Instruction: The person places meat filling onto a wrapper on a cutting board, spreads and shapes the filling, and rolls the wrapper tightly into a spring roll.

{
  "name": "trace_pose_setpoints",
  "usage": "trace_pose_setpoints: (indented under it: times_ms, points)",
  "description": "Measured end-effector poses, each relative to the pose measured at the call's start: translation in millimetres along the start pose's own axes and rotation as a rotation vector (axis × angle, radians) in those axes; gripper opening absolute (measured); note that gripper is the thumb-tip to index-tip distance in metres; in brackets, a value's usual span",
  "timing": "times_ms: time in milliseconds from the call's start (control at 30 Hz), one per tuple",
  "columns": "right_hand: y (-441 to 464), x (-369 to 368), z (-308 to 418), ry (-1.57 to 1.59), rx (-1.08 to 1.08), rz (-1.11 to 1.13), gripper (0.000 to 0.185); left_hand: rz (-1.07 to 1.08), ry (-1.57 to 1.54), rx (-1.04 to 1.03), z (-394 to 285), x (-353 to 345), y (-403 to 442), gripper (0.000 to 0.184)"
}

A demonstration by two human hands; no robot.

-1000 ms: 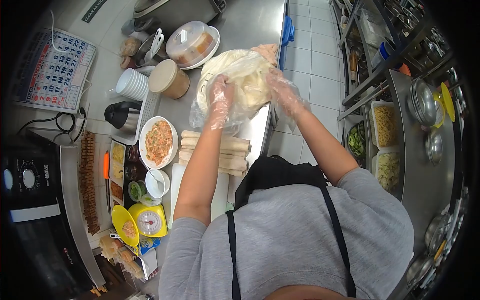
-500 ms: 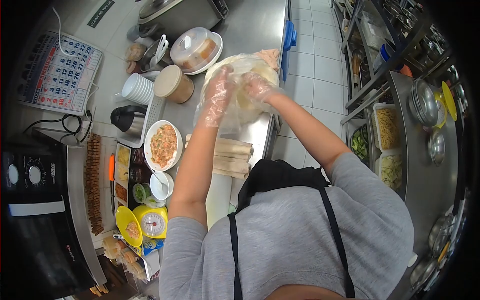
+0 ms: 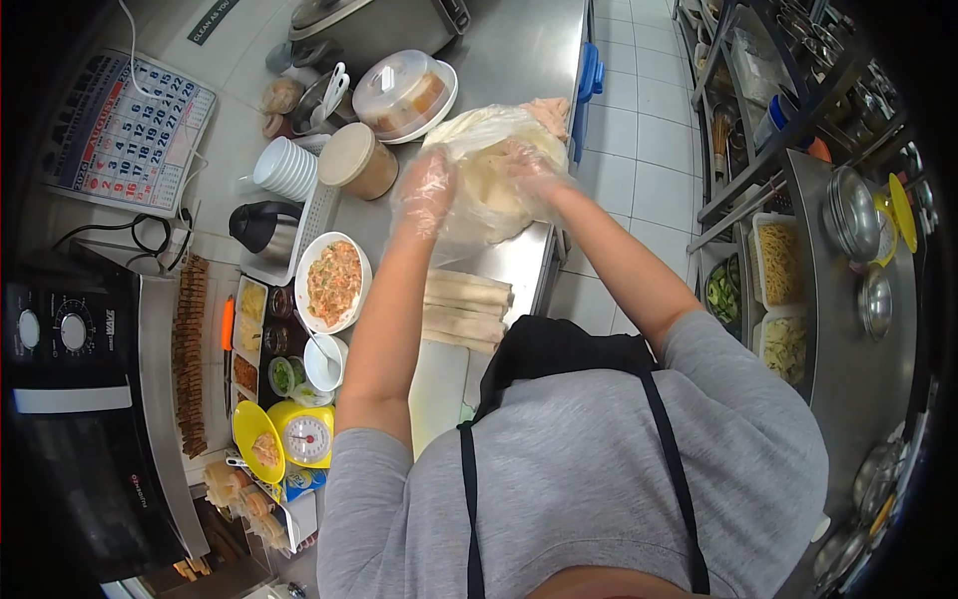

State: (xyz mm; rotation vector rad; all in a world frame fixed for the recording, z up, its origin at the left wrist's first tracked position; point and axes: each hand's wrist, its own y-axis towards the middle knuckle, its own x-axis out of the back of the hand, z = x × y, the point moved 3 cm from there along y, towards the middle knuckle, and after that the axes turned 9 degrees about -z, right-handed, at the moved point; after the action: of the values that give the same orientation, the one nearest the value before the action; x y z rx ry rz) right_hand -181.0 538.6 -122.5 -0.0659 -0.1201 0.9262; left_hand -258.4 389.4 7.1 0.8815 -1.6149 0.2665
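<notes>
A clear plastic bag (image 3: 469, 215) lies over pale round wrappers (image 3: 494, 180) on the steel counter. My left hand (image 3: 429, 190), in a clear plastic glove, holds the bag's left side. At its right side my right hand (image 3: 529, 168), gloved too, has its fingers curled on the plastic. Nearer my body lie several pale rolls (image 3: 464, 309), partly behind my left forearm. A white bowl of chopped orange and green filling (image 3: 334, 283) stands to the left of that forearm.
Left along the counter are a lidded tub (image 3: 357, 162), a covered plate (image 3: 404, 97), stacked white cups (image 3: 287, 168), a black-lidded jug (image 3: 265, 228) and a yellow scale (image 3: 304, 435). A white board (image 3: 439, 384) lies by my body. Steel shelving (image 3: 738, 150) stands right.
My right hand came inward from the bag's right edge, then shifted slightly right again. The bag has changed shape between my hands. The whole view has shifted slightly.
</notes>
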Motion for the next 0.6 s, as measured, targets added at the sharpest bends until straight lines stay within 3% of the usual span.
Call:
trace_pose_setpoints:
  times_ms: [67, 133, 167, 233, 367, 433, 467, 533, 567, 600]
  points:
    - [-2, 1, -6, -0.099, 0.089, -0.033, 0.058, -0.095, 0.062, -0.084, -11, 23, -1, 0.029]
    - [-25, 1, 7, 0.235, -0.108, 0.050, 0.055, -0.115, 0.037, -0.072, -18, 38, 0, 0.026]
    - [-35, 2, 23, 0.234, -0.108, 0.051, 0.055, -0.087, 0.053, -0.044, -18, 41, 3, 0.028]
    - [-48, -6, 62, -0.486, 0.317, 0.014, 0.051, -0.059, 0.070, -0.017, -21, 48, 4, 0.030]
    - [-18, -38, 49, -0.678, 0.469, 0.158, 0.045, -0.115, 0.003, 0.030, -34, 65, -8, 0.029]
    - [-5, -42, 45, -0.546, 0.594, -0.061, 0.037, -0.138, -0.059, 0.054, -34, 64, -14, 0.029]
    - [-2, -40, 49, -0.544, 0.596, -0.056, 0.037, -0.176, -0.045, -0.002, -31, 60, -18, 0.028]
    - [10, -29, 53, -0.678, 0.193, -0.127, 0.040, -0.220, -0.023, -0.056, -33, 66, -24, 0.028]
    - [19, -31, 42, -0.676, 0.199, -0.122, 0.040, -0.194, -0.006, -0.023, -43, 75, -30, 0.026]
    - [34, -32, 8, -0.329, -0.023, -0.184, 0.039, -0.167, 0.008, 0.010, -48, 79, -33, 0.025]
